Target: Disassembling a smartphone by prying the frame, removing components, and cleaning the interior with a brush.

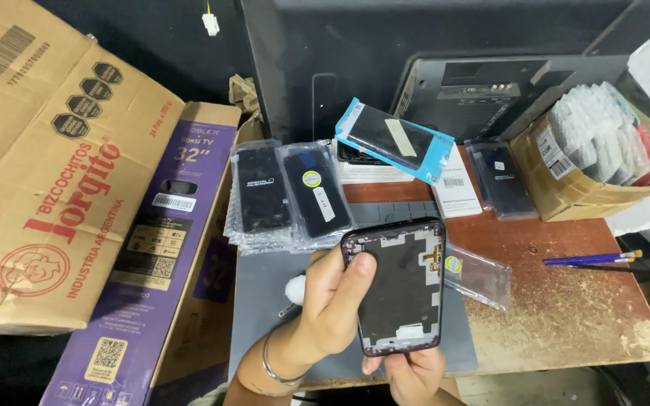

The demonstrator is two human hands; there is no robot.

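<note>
— What had the hands hold of?
— Left hand (332, 293) gripped the phone frame's (400, 289) left edge; right hand (411, 372) pinched its bottom, above the grey mat (265, 301) on the surface (566, 301).

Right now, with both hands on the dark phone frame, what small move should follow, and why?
Probably lower the dark rectangular phone frame onto the grey work mat. The left hand grips its side edge and the right hand only pinches its bottom edge, holding it in mid-air, inner side up.
</note>
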